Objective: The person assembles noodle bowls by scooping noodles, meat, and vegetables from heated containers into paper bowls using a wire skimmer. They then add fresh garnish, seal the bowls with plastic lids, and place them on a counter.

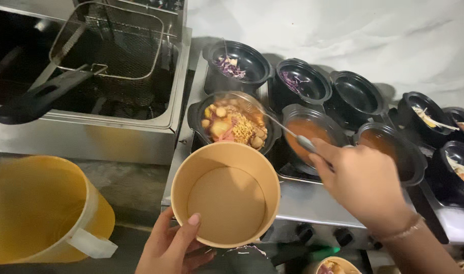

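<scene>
While empty, paper bowl (pixel 226 195) beside noodle-filled black pot (pixel 234 123).

My left hand (pixel 172 248) is cut off at the bottom edge, its palm hidden behind the paper bowl (pixel 225 194). The spoon (pixel 252 115) blurs over the noodle pot (pixel 233 122). The yellow bucket (pixel 42 210) runs off the left edge.

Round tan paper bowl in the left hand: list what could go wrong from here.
1. The left hand pinches the round tan paper bowl by its rim only, tilted; added weight might tip it.
2. The right hand works a metal utensil in the black pot of noodles and dumplings; food might drop in the gap between pot and bowl.
3. The neighbouring black pot of orange broth sits under that forearm and might be knocked.
</scene>
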